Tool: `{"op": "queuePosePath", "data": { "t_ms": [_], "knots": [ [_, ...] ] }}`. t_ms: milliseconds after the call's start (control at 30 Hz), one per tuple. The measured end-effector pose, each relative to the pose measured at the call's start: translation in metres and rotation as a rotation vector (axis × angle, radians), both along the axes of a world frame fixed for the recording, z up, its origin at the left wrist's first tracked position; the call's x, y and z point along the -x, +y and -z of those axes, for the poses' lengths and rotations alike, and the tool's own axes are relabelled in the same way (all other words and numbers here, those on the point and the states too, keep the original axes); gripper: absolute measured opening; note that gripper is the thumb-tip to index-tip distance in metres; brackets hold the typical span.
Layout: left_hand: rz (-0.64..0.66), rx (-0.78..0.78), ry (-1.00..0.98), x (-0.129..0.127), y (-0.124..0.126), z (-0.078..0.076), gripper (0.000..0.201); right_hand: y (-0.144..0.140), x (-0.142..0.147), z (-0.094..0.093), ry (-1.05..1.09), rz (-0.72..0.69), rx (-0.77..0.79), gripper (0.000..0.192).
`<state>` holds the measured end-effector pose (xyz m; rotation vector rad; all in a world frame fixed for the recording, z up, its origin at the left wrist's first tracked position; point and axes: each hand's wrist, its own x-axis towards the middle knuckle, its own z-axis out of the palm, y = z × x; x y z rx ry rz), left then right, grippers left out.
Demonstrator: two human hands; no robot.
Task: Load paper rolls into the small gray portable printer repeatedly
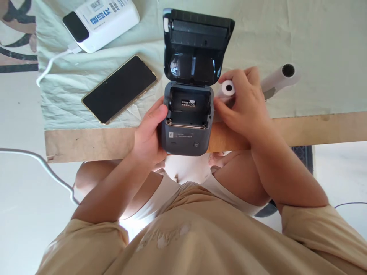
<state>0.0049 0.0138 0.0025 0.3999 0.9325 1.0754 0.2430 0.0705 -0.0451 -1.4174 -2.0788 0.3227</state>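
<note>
Left hand (pixel 149 135) clasping the small printer (pixel 186 122), lid open, at the tabletop (pixel 315 128) edge. Right hand (pixel 243 105) curled around a paper roll (pixel 228 88), apparently pinched, just beside the printer.

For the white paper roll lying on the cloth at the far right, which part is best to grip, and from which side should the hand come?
Probably best to grip the second paper roll around its middle, coming from above, fingers across its width. It lies flat on the cloth, and its open core faces up-right, so its ends give little hold. The right hand, nearest, already holds a small paper roll; the left hand steadies the open label printer.
</note>
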Motion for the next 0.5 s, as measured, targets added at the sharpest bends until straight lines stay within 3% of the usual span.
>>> {"op": "queuePosePath", "data": {
  "t_ms": [167, 333, 500],
  "knots": [
    [-0.016, -0.041, 0.021, 0.003, -0.002, -0.001, 0.021, -0.001, -0.002, -0.005, 0.063, 0.007, -0.012, 0.044],
    [0.019, 0.001, 0.003, 0.004, -0.002, -0.001, 0.019, -0.024, 0.016, -0.032, 0.101, -0.125, 0.061, 0.044],
    [0.009, -0.107, 0.000, 0.002, -0.003, 0.006, 0.021, -0.044, 0.028, -0.050, 0.137, -0.184, 0.028, 0.041]
  ]
}}
